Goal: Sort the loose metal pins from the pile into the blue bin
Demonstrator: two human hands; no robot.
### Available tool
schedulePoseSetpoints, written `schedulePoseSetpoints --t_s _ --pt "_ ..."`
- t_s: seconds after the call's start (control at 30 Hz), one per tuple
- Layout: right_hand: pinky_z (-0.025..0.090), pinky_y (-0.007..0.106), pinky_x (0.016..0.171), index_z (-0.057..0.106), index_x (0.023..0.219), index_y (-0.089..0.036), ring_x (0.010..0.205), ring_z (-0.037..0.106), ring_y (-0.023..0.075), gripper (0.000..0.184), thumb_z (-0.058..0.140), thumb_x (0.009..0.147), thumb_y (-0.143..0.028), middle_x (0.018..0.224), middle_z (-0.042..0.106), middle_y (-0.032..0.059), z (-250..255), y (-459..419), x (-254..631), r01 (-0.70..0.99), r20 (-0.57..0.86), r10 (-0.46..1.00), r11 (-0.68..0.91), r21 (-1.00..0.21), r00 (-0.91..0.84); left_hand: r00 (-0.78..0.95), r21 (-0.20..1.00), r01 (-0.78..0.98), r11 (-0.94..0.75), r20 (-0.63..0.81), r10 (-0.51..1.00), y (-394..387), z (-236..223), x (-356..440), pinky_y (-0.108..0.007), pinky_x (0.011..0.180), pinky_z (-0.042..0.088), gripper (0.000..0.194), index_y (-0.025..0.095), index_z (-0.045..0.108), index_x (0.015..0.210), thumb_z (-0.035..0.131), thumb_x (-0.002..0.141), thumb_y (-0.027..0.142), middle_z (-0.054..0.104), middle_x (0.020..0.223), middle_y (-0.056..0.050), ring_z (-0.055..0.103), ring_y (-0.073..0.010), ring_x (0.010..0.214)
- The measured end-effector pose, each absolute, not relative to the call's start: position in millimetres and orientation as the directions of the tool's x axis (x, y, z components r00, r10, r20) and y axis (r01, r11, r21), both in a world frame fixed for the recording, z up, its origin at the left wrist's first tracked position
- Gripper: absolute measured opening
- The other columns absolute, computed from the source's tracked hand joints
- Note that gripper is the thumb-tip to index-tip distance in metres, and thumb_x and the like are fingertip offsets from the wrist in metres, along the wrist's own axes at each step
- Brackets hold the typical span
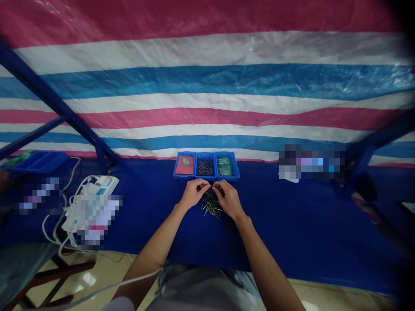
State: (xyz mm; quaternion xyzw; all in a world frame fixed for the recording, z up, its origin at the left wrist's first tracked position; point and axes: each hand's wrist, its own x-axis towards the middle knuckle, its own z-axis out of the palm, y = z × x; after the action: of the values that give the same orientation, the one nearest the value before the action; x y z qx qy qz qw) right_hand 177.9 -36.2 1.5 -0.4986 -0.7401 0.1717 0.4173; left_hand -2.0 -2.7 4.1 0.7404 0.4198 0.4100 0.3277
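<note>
Left hand, right hand: grips pressed together, pinching one thin metal pin above loose pin pile. Three blue trays in row beyond, on blue-covered surface.

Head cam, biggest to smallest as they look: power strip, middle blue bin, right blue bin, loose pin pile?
1. Power strip
2. Unranked: middle bin, right bin and pin pile look alike in size, and the pile sits nearer the camera, so the order is unsure.
</note>
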Motion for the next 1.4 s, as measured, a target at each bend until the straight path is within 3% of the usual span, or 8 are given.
schedulePoseSetpoints --t_s 0.33,0.8,1.4 --pt "0.048 0.033 0.081 0.062 0.098 -0.023 0.087 0.062 0.0217 0.019 0.044 0.102 -0.028 0.093 0.065 0.0059 1.3 -35.3 178.7 0.596 0.449 0.879 0.45 -0.666 -0.161 0.326 0.826 0.354 -0.438 0.33 0.886 -3.0 4.8 -2.0 -0.023 0.059 0.04 0.026 0.015 0.072 0.086 0.061 0.092 0.038 0.069 0.075 -0.003 0.057 -0.0132 0.063" --pt "0.044 0.032 0.072 0.062 0.088 -0.022 0.077 0.061 0.0203 0.026 0.042 0.104 -0.032 0.084 0.064 0.0049 -1.8 -34.1 178.6 0.655 0.447 0.878 0.439 -0.614 -0.169 0.322 0.828 0.354 -0.435 0.329 0.888 -2.6 4.7 -1.9 -0.024 0.06 0.04 0.025 0.015 0.072 0.084 0.062 0.092 0.037 0.068 0.073 -0.003 0.057 -0.0137 0.063" --pt "0.047 0.031 0.075 0.061 0.088 -0.022 0.081 0.061 0.0206 0.011 0.052 0.095 -0.021 0.086 0.063 0.0044 -4.7 -31.5 180.2 0.56 0.473 0.878 0.431 -0.708 -0.079 0.319 0.83 0.348 -0.436 0.333 0.888 -3.0 4.4 -0.4 -0.023 0.063 0.042 0.016 0.016 0.072 0.088 0.065 0.09 0.03 0.069 0.075 -0.002 0.058 -0.0131 0.066"
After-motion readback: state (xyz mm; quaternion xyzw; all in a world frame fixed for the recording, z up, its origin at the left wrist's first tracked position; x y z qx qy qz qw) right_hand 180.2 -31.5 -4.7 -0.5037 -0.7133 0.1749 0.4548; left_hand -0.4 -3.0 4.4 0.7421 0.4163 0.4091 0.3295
